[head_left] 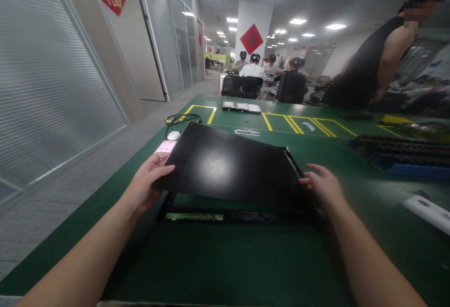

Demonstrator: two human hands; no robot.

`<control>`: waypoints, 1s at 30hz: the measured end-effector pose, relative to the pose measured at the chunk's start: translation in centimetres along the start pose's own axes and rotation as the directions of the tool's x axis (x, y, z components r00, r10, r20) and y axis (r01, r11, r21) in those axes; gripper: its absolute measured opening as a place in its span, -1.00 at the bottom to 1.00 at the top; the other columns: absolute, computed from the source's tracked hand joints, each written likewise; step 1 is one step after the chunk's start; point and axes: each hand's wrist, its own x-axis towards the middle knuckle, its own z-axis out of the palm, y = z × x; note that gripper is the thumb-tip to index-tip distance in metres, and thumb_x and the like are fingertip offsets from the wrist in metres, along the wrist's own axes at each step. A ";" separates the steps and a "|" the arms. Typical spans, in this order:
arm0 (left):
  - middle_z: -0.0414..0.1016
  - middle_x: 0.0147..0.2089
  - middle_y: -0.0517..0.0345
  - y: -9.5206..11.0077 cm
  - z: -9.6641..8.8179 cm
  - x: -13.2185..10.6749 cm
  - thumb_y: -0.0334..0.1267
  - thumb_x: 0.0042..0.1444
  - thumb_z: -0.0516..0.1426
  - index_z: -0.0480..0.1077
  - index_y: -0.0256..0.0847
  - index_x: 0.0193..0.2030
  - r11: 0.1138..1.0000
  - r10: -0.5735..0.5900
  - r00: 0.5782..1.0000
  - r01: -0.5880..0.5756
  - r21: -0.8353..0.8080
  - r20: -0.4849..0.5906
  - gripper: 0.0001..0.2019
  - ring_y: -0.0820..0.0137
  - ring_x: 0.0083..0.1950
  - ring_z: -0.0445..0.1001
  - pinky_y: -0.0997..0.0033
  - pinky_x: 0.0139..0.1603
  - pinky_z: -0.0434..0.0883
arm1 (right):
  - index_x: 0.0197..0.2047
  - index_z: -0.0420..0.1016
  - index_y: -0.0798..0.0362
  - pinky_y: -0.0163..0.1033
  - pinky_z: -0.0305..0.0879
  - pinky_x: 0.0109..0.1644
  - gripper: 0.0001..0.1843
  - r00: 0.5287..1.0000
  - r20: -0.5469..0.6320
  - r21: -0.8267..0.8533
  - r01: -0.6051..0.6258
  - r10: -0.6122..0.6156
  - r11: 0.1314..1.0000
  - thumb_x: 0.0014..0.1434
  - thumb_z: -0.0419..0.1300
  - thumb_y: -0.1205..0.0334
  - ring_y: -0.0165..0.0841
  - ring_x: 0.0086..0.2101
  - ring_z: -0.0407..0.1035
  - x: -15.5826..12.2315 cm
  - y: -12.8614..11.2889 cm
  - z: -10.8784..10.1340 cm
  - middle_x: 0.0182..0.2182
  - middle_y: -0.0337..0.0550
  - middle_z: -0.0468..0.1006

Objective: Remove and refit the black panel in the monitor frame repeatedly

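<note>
A black flat glossy panel, which looks like a display panel (214,161), is tilted above a thin black frame (267,216) on the green table. My left hand (149,175) is closed on the panel's left edge, thumb on top and the other fingers partly hidden below. Along the near side of the frame runs a narrow green circuit board (194,216). My right hand (322,185) is at the right side with its fingers apart, the fingertips at the edge where panel and frame meet. Whether they touch the panel or only the frame is unclear.
Behind the panel lie a black cable (183,118), a white round object (173,136), a pink label (165,147) and a black tray (241,107). At right are a blue holder (411,166) and a white bar (427,211). A person (369,63) stands across the table.
</note>
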 end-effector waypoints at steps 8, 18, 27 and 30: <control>0.68 -0.38 0.14 0.1 0.1 0.0 -0.34 -0.37 0.47 0.51 -0.23 -0.27 1.000 -0.006 1.000 0.006 -0.005 -0.010 -0.56 0.39 -0.49 0.55 0.49 -0.48 0.49 | 0.18 0.48 0.07 -0.31 0.30 -0.46 -0.42 1.000 -0.007 0.000 -0.017 0.017 1.000 0.06 0.22 0.20 -0.38 -0.57 0.35 -0.7 -0.8 -0.1 -0.49 -0.11 0.62; 0.66 -0.38 0.16 -0.2 -0.2 0.1 -0.34 -0.29 0.43 0.51 -0.19 -0.26 0.999 -0.006 1.000 0.006 0.034 -0.006 -0.63 0.38 -0.46 0.55 0.49 -0.46 0.49 | 0.17 0.49 0.08 -0.28 0.29 -0.44 -0.43 1.000 0.000 -0.018 0.001 -0.001 1.000 0.05 0.23 0.23 -0.37 -0.57 0.35 -0.4 -0.4 -0.1 -0.50 -0.12 0.62; 0.66 -0.38 0.17 -0.2 -0.2 0.3 -0.33 -0.30 0.44 0.52 -0.18 -0.29 0.999 -0.009 1.000 0.009 0.037 -0.002 -0.64 0.39 -0.48 0.54 0.49 -0.47 0.50 | 0.16 0.48 0.09 -0.27 0.29 -0.44 -0.43 1.000 -0.006 -0.028 -0.009 0.009 1.000 0.05 0.22 0.20 -0.36 -0.56 0.36 -0.5 -0.5 -0.1 -0.50 -0.11 0.62; 0.66 -0.36 0.16 -0.3 -0.4 0.4 -0.33 -0.28 0.43 0.52 -0.17 -0.28 0.999 -0.001 1.000 0.000 0.046 0.011 -0.66 0.37 -0.46 0.55 0.47 -0.45 0.51 | 0.16 0.49 0.08 -0.28 0.28 -0.45 -0.44 1.000 -0.004 -0.042 -0.014 0.014 0.999 0.06 0.21 0.20 -0.36 -0.56 0.35 -0.6 -0.6 -0.1 -0.50 -0.11 0.62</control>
